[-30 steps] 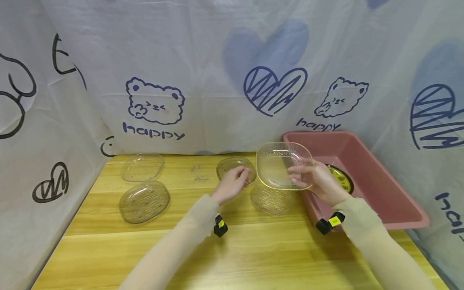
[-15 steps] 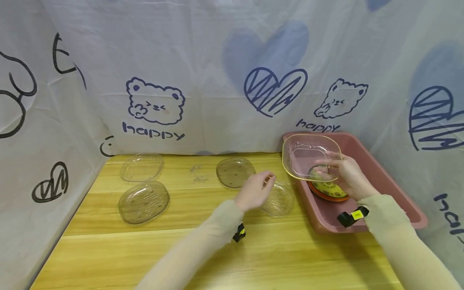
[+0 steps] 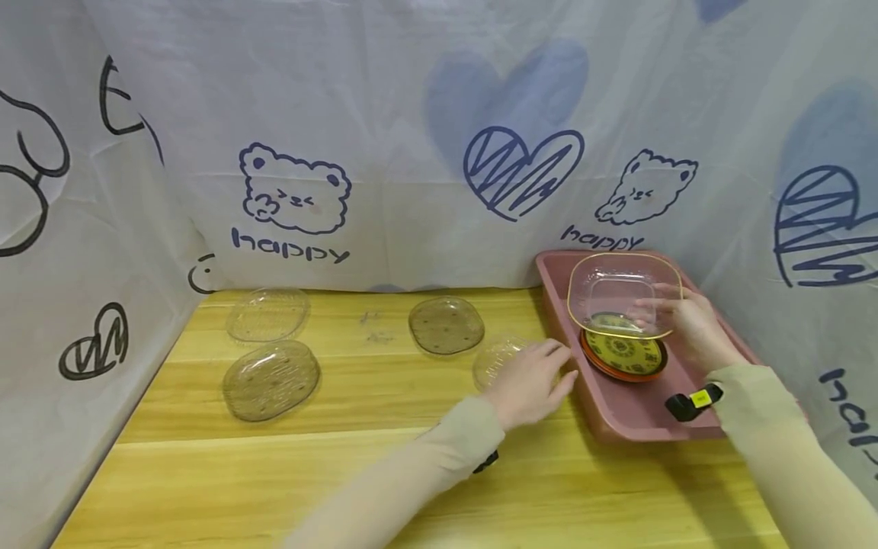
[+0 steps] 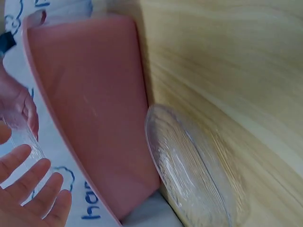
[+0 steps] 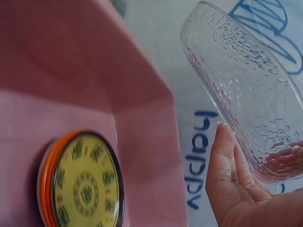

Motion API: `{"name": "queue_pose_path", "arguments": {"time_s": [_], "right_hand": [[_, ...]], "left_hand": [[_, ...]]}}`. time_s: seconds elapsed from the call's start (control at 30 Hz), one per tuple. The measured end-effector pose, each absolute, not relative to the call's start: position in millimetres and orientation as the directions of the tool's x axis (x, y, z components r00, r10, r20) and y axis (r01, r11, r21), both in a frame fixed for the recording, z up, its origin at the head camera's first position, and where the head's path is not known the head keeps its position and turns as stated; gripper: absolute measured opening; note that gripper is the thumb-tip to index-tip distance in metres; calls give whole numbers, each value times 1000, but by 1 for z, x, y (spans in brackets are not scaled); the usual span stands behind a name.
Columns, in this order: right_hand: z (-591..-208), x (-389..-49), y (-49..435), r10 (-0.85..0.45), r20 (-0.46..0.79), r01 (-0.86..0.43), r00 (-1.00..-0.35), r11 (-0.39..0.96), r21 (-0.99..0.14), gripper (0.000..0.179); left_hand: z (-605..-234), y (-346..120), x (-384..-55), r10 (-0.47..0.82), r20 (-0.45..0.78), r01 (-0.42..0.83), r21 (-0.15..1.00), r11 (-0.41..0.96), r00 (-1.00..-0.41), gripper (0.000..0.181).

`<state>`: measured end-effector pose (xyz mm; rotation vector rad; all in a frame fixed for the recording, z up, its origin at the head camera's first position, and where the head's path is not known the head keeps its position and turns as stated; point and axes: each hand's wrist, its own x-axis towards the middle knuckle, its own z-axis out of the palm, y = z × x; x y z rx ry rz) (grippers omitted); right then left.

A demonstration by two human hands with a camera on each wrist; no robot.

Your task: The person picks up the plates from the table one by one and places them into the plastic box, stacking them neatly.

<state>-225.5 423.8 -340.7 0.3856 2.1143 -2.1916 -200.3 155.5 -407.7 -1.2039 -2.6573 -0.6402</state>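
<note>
My right hand [image 3: 696, 328] grips a clear, pebble-textured bowl [image 3: 591, 293] with a yellowish rim by its right side, holding it up over the pink basin [image 3: 638, 423]. Fingers and thumb meet the bowl's wall in the right wrist view, where the bowl [image 5: 236, 80] is tilted. Inside the basin lies a stack of yellow patterned plates [image 3: 624, 354] with orange and dark edges. My left hand [image 3: 528, 389] hovers by the basin's near left wall, fingers spread and holding nothing. It partly hides a clear ridged dish [image 3: 495, 360] on the table.
Two more dishes, a clear one [image 3: 267, 314] and a smoky brown one [image 3: 271, 381], lie at the table's left. Another brown dish [image 3: 447, 325] sits near the back middle. A printed white cloth [image 3: 405, 213] hangs behind and at both sides of the wooden table [image 3: 274, 473].
My right hand has carried the clear bowl rightward from above the table to over the basin. My left hand has moved right, from beside the back brown dish to the basin's side, its fingers spreading.
</note>
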Motion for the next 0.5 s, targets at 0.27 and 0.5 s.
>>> {"name": "queue_pose_path", "arguments": {"time_s": [0.27,0.5], "right_hand": [[-349,-229,445,163,-187,212,-969,157,-965,74],[-358,-237,459,150,-220,243,-964,153,-958,77]], "left_hand": [[-414,177,-188,758,273,804,146,576,-593,41],[-421,190,-185,761,232,794,118,596,-605,46]]}}
